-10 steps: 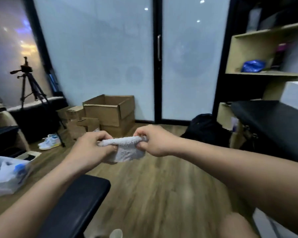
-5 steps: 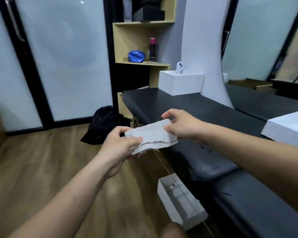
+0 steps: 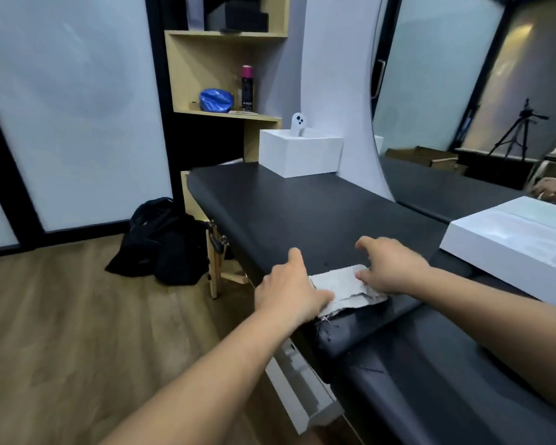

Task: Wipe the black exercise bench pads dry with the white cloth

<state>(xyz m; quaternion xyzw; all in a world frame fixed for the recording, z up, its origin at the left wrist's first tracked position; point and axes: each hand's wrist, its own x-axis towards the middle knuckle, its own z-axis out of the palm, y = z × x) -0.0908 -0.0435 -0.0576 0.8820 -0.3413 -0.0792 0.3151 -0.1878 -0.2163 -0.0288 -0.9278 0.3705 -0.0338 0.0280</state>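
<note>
Your two hands lie on the white cloth [image 3: 344,289], which is flat on the black bench pads at the left edge of the bench, just where the far pad [image 3: 302,213] meets the near pad [image 3: 430,380]. Your left hand [image 3: 289,290] covers the left end of the cloth: the thumb lies on top of it and the index finger points straight forward over the far pad, and nothing is pinched as far as you can see. Your right hand [image 3: 389,268] presses on the right end of the cloth with the thumb, and its other fingers are spread wide and a little arched above the pad. One frayed corner of the cloth hangs over the seam toward you. At the far end of the bench stands a white open box [image 3: 299,152], against the wall. Near the right edge of the bench lies a flat white box [image 3: 511,242], with no print that can be read. On the wooden shelf [image 3: 225,75] behind the bench there are a blue bag [image 3: 215,99] and a dark spray can [image 3: 247,88] with a pink cap; its label is too small to read. A black bag [image 3: 161,242] sits on the floor beside the far left corner of the bench.
</note>
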